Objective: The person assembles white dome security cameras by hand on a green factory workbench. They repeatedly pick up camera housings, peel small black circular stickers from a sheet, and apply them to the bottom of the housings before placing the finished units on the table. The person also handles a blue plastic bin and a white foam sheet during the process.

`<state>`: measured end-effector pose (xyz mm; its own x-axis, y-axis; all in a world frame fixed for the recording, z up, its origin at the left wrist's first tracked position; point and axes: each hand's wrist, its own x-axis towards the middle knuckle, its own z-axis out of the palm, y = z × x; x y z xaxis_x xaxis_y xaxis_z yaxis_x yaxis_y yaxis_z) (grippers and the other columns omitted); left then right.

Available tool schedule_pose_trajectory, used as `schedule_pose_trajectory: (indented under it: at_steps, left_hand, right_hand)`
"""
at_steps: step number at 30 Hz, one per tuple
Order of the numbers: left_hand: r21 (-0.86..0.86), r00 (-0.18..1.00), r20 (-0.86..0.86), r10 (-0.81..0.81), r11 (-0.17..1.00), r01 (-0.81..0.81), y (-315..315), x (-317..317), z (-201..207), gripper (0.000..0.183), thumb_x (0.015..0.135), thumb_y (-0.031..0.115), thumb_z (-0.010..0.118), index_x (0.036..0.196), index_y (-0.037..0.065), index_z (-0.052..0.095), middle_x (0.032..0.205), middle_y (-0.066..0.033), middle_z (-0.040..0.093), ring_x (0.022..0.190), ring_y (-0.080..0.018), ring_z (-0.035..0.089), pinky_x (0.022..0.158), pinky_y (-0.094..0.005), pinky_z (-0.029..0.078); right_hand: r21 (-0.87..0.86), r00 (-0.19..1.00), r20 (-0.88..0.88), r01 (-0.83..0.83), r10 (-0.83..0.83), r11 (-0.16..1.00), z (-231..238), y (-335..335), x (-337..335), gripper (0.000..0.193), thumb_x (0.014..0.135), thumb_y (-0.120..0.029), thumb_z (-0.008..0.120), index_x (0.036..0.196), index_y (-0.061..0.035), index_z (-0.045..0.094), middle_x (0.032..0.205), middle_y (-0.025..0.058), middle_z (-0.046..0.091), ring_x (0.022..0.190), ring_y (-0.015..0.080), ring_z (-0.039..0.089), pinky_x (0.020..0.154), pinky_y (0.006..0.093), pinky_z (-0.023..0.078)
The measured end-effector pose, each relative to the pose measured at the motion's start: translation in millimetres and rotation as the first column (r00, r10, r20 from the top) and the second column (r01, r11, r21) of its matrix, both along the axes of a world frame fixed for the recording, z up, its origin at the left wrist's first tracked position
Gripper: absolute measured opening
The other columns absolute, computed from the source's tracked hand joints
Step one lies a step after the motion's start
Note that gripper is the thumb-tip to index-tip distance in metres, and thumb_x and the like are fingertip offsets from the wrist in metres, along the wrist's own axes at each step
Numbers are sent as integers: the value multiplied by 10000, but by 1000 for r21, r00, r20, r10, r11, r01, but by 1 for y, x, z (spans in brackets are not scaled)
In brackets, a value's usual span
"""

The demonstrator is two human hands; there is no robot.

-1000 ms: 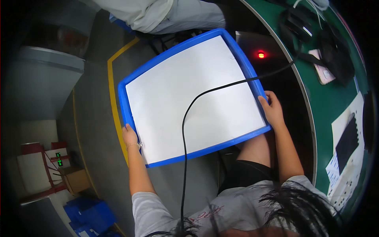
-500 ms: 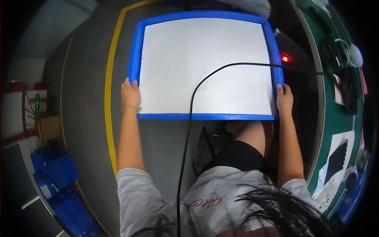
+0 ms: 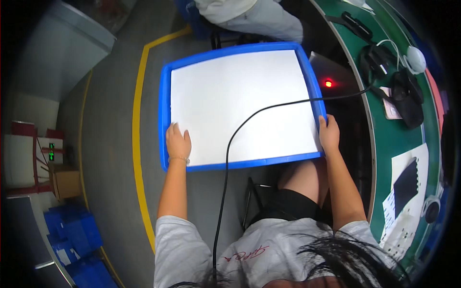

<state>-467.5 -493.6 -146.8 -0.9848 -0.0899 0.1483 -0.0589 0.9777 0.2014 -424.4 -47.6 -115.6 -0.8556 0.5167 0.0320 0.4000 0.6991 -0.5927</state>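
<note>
A shallow blue tray (image 3: 163,110) with a white sheet (image 3: 240,101) covering its bottom is in front of me, slightly turned. My right hand (image 3: 329,135) grips the tray's right rim near its close corner, thumb inside and fingers outside. Inside the left wall, my left hand (image 3: 178,143) rests on the white sheet near the close left corner, fingers extended and thumb apart. A black cable (image 3: 227,158) passes across the picture over the tray and towards the green bench. What supports the tray from below is hidden.
Along the right runs a green bench (image 3: 355,62) with black straps and devices, a white round device (image 3: 415,60) and papers. A red light (image 3: 328,83) glows beside the tray. Another person's light clothing (image 3: 269,21) is beyond it. Blue bins (image 3: 79,233) and a cardboard box (image 3: 66,182) are at left.
My left hand has gone from gripping the outer left rim to lying inside the tray on the sheet. The tray appears lower in view and slightly turned. My right hand keeps its rim hold.
</note>
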Motion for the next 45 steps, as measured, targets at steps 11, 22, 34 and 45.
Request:
schedule_pose_trajectory:
  at_steps: [11, 22, 34, 45]
  left_hand:
    - [508, 903, 332, 273, 755, -415, -3, -46, -11, 775, 638, 356, 738, 1172, -103, 416, 1129, -257, 513, 1043, -369, 508, 889, -391, 410]
    - [592, 985, -134, -104, 789, 164, 14, -66, 172, 325, 705, -19, 638, 993, -34, 490, 958, -117, 579, 859, -176, 550, 788, -298, 435]
    - [358, 566, -816, -118, 666, 654, 38, 130, 363, 390, 703, -27, 651, 1042, -32, 457, 982, -146, 548, 880, -221, 507, 786, -368, 422]
    - [428, 439, -886, -148, 103, 898, 109, 153, 390, 426, 732, 74, 587, 1118, -13, 428, 1032, -146, 527, 897, -227, 503, 763, -358, 418]
  right_hand:
    - [-187, 997, -39, 59, -67, 981, 7, 5, 4, 263, 819, -234, 513, 939, -2, 544, 920, 223, 578, 874, 379, 552, 756, 427, 435]
    - [-310, 997, 20, 73, -70, 948, -6, 2, -5, 389, 781, -379, 556, 942, -27, 512, 953, 193, 552, 910, 352, 537, 775, 425, 426]
    - [-328, 825, -541, -30, -162, 944, 6, -1, 90, 259, 790, -178, 550, 1018, -56, 542, 977, 155, 545, 933, 321, 533, 790, 361, 435]
    - [-410, 632, -775, -489, -12, 770, 144, -11, 207, 742, 734, -322, 684, 1296, -64, 275, 1277, 144, 352, 1187, 249, 356, 937, 351, 325]
